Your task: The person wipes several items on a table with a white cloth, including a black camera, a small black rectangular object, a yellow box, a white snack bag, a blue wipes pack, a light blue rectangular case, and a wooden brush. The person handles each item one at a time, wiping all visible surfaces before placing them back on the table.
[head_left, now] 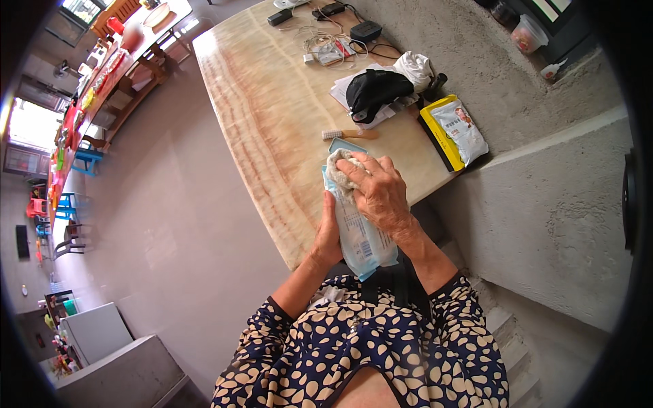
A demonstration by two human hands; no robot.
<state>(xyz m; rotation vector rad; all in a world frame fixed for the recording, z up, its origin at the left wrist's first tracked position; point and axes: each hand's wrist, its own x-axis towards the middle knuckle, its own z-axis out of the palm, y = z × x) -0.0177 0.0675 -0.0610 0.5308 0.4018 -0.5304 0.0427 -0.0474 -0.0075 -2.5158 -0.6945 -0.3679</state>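
Left hand (328, 234) grips pale-blue packet (360, 234) by its side, most fingers hidden. Right hand (385, 197): fingers curled round greyish cloth (338, 167) at packet's far end. Packet's at bench (272, 129) near end, wooden brush (354, 134) just beyond.

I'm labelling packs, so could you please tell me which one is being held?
The pale blue pack, gripped by the left hand; the yellow and white pack lies untouched at the edge of the table.

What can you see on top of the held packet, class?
A pale cloth, gripped by the right hand. The part of the packet beneath the cloth is covered.
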